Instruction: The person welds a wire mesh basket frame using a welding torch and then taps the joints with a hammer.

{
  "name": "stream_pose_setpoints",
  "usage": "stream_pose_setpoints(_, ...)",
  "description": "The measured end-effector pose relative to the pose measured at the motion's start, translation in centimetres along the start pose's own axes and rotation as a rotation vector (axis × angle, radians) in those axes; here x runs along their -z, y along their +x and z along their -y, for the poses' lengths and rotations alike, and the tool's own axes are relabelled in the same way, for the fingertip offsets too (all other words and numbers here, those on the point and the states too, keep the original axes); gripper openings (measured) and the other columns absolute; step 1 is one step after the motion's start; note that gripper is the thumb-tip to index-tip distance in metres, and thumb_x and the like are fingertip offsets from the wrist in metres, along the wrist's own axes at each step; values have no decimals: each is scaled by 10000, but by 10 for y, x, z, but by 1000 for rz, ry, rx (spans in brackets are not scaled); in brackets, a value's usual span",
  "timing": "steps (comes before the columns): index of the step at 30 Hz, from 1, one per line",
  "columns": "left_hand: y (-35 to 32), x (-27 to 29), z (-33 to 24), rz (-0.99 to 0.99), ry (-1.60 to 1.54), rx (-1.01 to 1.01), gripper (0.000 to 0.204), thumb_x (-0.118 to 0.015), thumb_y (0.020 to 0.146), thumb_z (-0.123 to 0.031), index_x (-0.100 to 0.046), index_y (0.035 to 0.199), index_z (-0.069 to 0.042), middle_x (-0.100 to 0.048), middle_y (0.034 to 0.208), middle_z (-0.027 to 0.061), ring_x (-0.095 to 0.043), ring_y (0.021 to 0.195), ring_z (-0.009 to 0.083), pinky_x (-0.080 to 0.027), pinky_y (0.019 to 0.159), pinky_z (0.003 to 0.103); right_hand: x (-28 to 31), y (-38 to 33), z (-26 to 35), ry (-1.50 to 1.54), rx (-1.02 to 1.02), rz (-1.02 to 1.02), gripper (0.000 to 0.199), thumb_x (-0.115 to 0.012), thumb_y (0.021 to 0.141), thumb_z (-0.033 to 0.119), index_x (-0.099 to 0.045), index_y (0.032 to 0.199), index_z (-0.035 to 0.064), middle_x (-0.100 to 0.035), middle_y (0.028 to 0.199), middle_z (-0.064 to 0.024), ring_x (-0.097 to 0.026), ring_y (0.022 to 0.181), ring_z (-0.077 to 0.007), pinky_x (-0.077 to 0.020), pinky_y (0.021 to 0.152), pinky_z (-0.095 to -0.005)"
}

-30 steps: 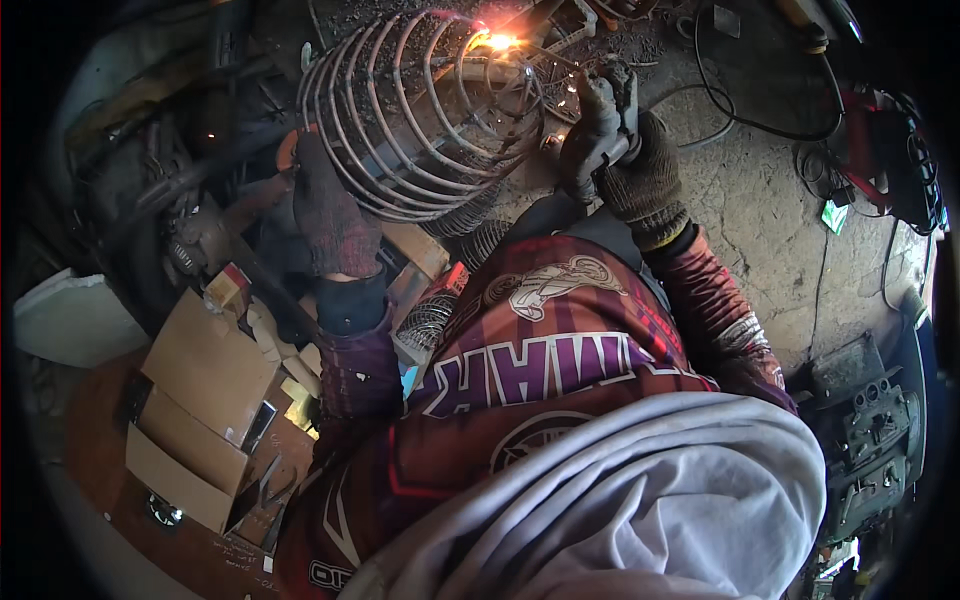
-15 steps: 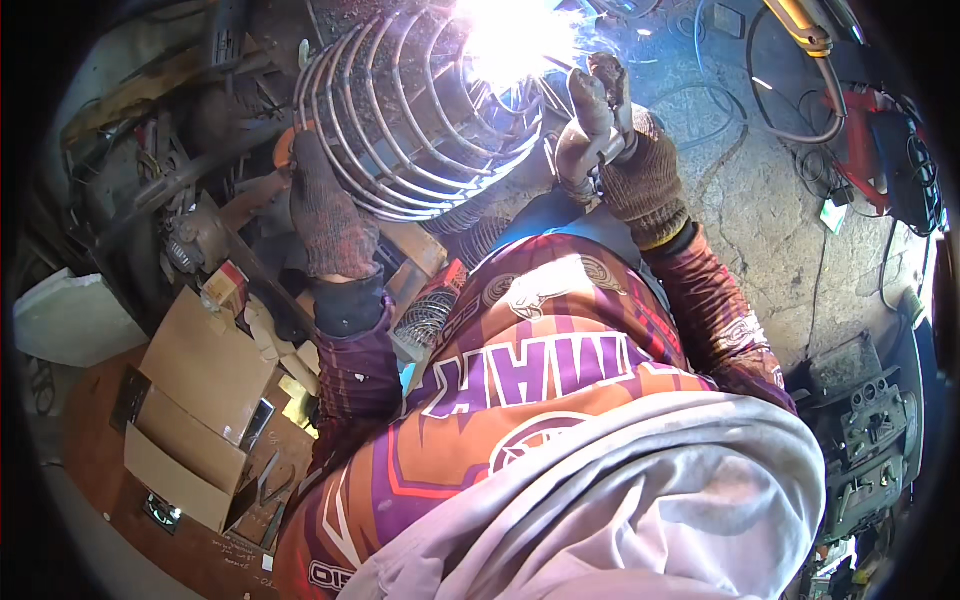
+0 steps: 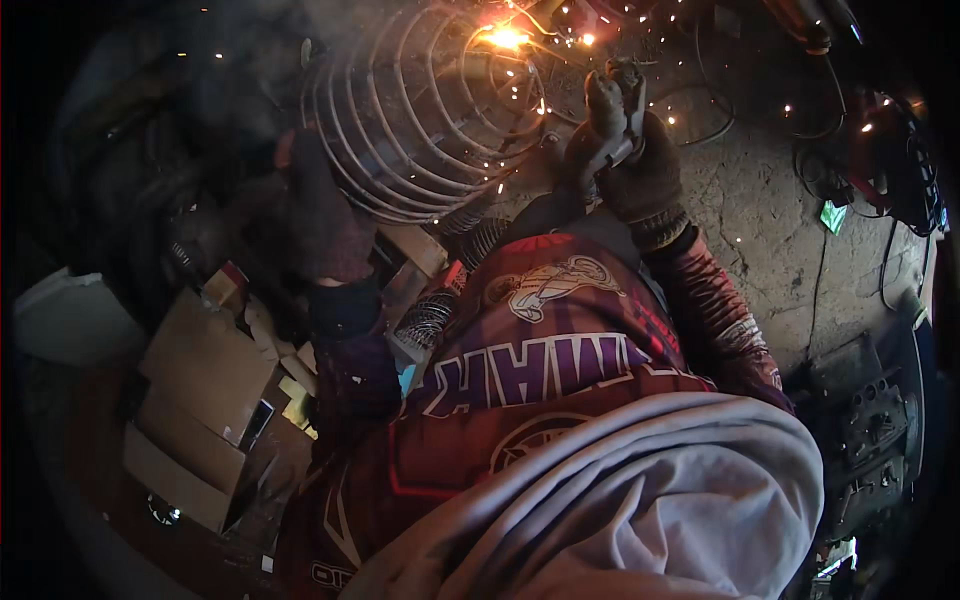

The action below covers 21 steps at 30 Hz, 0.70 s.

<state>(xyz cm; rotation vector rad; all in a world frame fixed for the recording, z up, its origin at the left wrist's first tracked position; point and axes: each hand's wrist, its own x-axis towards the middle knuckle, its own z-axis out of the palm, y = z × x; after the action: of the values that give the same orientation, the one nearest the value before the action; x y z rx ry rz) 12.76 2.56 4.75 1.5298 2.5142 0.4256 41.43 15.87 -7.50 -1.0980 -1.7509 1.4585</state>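
Observation:
A cage of round metal rings joined by rods (image 3: 405, 150) lies tilted in front of me, its closed end toward the right. A glowing orange spot (image 3: 505, 38) burns at its far upper side, throwing sparks. My right hand (image 3: 645, 180), in a brown knit glove, is closed around a welding electrode holder (image 3: 622, 152) just right of the cage; glare and dimness blur the rod's tip. Gloved too, my left hand (image 3: 330, 215) is at the cage's left side. Its fingers are dark, and I cannot make out what they grip, if anything.
Opened cardboard boxes (image 3: 205, 370) and a pale slab (image 3: 75, 320) stand at the left. Smaller wire coils (image 3: 430, 318) lie beside my body. Cables (image 3: 700, 120) cross the concrete floor (image 3: 750, 200) at the right, near a red-and-black machine (image 3: 885, 165). Dark metal parts (image 3: 870, 430) are at the lower right.
The blinding white arc has died down to a small orange glow with scattered sparks, and the scene is much darker. Both hands and the cage are almost where they were.

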Motion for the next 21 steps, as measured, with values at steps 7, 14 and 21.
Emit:
stream_pose_setpoints(7, -2, 4, -10, 1, 134, -32, 658, -701, 802, -162, -396, 1372, -37, -504, 1273, 219, -583, 1114, 350, -485, 906, 401, 4, -5, -9, -45, 44, 64, 543, -769, 716, 250, -547, 1159, 27, -634, 1003, -119, -640, 908, -253, -491, 799, -357)
stream_pose_setpoints(14, -3, 3, -13, 17, 145, -9, 670, -705, 816, -156, -390, 1389, -13, -602, 1185, 222, -636, 1041, 351, -507, 882, 416, 1, -2, -10, 3, 73, 31, 609, -778, 703, 250, -538, 1210, 15, -648, 1052, -118, -644, 936, -258, -493, 835, -353)
stream_pose_setpoints(21, -2, 2, -10, -8, 60, -7, 528, -623, 901, -149, -419, 1369, -18, -600, 1210, 184, -633, 1055, 292, -513, 879, 371, 1, 6, 7, -341, 297, 56, 512, -710, 724, 240, -563, 1170, 37, -650, 1012, -143, -648, 925, -285, -503, 824, -379)
